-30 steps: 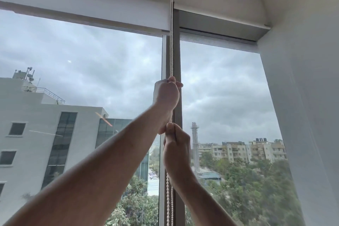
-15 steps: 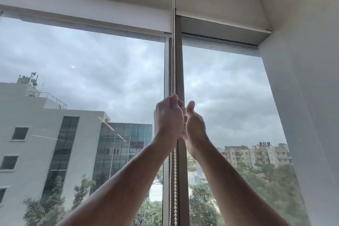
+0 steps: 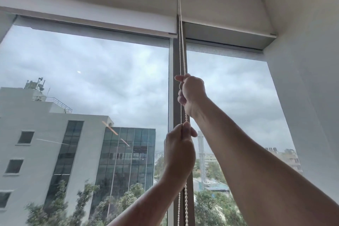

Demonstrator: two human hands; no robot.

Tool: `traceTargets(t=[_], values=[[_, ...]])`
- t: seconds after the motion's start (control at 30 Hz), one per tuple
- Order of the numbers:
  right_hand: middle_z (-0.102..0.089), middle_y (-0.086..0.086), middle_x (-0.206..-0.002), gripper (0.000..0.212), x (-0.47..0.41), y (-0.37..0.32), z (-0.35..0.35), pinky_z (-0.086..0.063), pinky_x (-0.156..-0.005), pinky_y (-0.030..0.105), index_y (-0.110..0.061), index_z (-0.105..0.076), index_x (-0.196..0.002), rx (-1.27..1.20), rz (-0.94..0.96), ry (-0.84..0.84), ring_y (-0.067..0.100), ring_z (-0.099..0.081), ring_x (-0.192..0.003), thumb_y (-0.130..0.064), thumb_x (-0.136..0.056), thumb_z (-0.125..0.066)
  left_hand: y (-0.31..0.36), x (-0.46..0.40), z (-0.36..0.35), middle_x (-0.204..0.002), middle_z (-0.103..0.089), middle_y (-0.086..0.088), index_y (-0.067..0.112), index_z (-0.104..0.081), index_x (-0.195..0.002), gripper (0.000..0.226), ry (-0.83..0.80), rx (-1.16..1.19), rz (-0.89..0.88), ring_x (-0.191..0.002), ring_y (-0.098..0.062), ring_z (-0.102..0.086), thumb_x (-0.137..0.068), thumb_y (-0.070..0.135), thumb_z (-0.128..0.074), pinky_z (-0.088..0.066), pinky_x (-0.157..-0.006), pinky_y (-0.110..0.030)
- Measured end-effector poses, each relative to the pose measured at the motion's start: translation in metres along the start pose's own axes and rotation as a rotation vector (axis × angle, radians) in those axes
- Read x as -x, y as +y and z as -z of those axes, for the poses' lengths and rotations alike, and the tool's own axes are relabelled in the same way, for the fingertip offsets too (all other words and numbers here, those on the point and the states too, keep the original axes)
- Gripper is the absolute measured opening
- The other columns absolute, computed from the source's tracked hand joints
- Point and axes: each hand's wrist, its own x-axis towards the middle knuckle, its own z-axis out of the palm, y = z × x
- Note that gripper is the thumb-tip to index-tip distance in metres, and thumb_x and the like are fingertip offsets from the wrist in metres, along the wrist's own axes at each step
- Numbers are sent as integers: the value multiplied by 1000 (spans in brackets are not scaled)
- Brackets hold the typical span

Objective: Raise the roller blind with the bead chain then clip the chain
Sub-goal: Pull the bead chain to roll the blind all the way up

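- The left hand [image 3: 180, 149], nearest, was fisted around the bead chain [image 3: 181, 57] at about 6 o'clock of the view.
- The right hand [image 3: 191, 92] gripped the same chain just above, toward 12 o'clock.
- The chain ran up along the window mullion [image 3: 172, 79].
- The roller blind [image 3: 225, 7] sat mostly raised at 1 o'clock; a second blind [image 3: 91, 11] hung at 11 o'clock.

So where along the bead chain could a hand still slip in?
Free: the bead chain between the blind's bottom edge and the right hand, and below the left hand to the frame's bottom. Crowded: the short gap between the hands.
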Motion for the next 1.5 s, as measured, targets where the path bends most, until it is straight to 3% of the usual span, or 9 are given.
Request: traceTargets(t=[0.17, 0.27, 0.37, 0.47, 0.63, 0.87, 1.1, 1.23, 1.5], values=[[-33, -2, -48, 39, 6, 10, 1, -20, -35, 18, -16, -57, -66, 54, 171, 19, 9, -24, -28, -3, -86, -27, -13, -9, 18, -44, -39, 3, 18, -67, -63, 39, -238, 97, 77, -41, -13, -33, -89, 36, -44, -27, -45, -28], [-35, -9, -36, 38, 14, 24, 5, -22, -36, 18, -20, -55, -63, 147, 224, 1, 10, -27, -25, -1, -76, -25, -11, -28, 32, -53, -65, 0, 14, -71, -65, 41, -335, 78, 241, -51, -17, -59, -80, 37, -40, -46, -51, -28], [-42, -12, -40, 42, 24, 37, 7, -28, -36, 16, -22, -59, -57, 200, 210, 33, 9, -38, -31, -1, -79, -31, -3, -53, 37, -71, -72, -6, 13, -68, -78, 41, -253, 72, 342, -71, -24, -67, -96, 32, -36, -52, -59, -30], [-56, -11, -50, 40, 38, 49, 10, -39, -37, 18, -23, -61, -58, 128, 203, -21, 7, -55, -41, -7, -84, -36, 17, -76, 37, -76, -74, -9, 8, -70, -90, 42, -166, 125, 298, -61, -16, -70, -101, 35, -40, -56, -50, -27], [-53, -19, -48, 33, 58, 77, 18, -32, -52, 24, -26, -59, -65, 270, 383, -27, 4, -40, -48, -21, -87, -36, 57, -109, 26, -90, -68, -16, -2, -62, -106, 33, -145, 210, 245, -68, -21, -69, -104, 25, -43, -58, -52, -27], [-43, -18, -46, 41, 67, 97, 26, -25, -52, 26, -29, -52, -58, 285, 429, -47, 7, -32, -51, -4, -85, -36, 72, -117, -3, -64, -47, 1, 12, -60, -73, 32, -52, 190, 303, -48, -12, -37, -100, 16, -44, -29, -43, -22], [-40, -4, -50, 51, 60, 78, 41, -32, -39, 22, -31, -57, -57, 158, 184, -283, 10, -33, -38, -36, -105, -39, 82, -111, -3, -71, -56, 6, 21, -63, -65, 37, 30, 68, 136, -52, -11, -39, -82, 2, -36, -28, -49, -25], [-55, 2, -53, 56, 41, 60, 49, -52, -44, 28, -21, -66, -96, 190, 131, -196, 14, -55, -42, -66, -95, -32, 83, -99, -1, -53, -53, 11, 19, -62, -62, 37, 30, 84, 109, -39, -5, -44, -83, 0, -38, -33, -39, -17], [-58, -2, -56, 47, 12, 13, 31, -47, -49, 24, -11, -61, -87, 58, 51, -114, 14, -57, -55, -50, -102, -40, 44, -60, 2, -62, -64, -2, 9, -67, -68, 32, 4, 119, 41, -61, -8, -54, -93, 9, -47, -44, -60, -24]])
